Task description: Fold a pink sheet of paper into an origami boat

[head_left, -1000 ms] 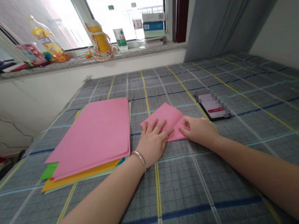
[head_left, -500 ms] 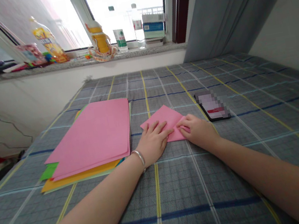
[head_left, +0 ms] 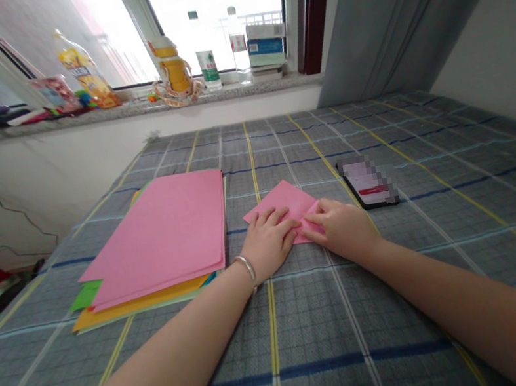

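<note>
Paper (head_left: 285, 194) on plaid cloth (head_left: 312, 330), sill (head_left: 133, 109) perhaps stone

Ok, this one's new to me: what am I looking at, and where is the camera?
No machine here: you see a person's bare left hand and right hand. One camera, worn on the head, looks forward and down. On the checked cloth lie a stack of coloured paper, pink on top, to the left, and a phone to the right. Between them, the left hand rests palm down on a small folded pink sheet; the right hand touches its right side, perhaps pinching it.
</note>
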Action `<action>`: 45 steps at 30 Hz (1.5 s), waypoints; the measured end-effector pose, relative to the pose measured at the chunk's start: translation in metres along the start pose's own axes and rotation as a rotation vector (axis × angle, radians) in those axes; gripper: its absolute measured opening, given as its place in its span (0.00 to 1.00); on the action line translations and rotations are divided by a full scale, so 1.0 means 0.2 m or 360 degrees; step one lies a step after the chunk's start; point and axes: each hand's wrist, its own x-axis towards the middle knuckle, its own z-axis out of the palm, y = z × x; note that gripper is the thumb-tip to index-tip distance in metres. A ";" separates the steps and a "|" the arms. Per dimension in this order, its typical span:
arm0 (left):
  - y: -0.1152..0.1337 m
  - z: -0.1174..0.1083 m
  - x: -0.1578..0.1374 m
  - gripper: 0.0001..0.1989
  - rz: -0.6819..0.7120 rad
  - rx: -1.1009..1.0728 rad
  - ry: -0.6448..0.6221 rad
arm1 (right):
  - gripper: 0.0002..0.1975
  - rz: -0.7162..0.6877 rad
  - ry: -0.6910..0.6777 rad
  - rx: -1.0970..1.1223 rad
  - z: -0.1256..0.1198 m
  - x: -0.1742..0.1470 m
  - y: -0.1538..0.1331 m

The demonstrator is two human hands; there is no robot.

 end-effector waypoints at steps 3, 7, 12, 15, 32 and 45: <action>0.01 0.00 0.00 0.14 -0.0009 0.0043 0.0007 | 0.21 -0.0008 0.0026 -0.0007 0.00 0.00 0.00; 0.00 0.01 0.00 0.17 -0.0024 0.0103 -0.0033 | 0.23 -0.0005 0.0016 -0.0003 0.00 0.00 0.00; -0.02 -0.01 0.00 0.24 -0.0026 0.0108 -0.0141 | 0.23 -0.0023 -0.0019 0.0008 -0.01 0.00 0.00; -0.03 -0.03 0.00 0.26 -0.0045 0.0085 -0.0227 | 0.23 -0.0018 -0.0037 0.0019 0.00 0.01 0.01; -0.10 -0.12 -0.01 0.28 -0.0099 -0.0083 -0.0436 | 0.26 -0.0070 -0.0111 0.0152 0.00 0.03 0.11; -0.08 -0.11 -0.04 0.23 0.0422 0.0021 -0.0357 | 0.26 -0.0089 -0.0115 0.0256 0.02 0.03 0.14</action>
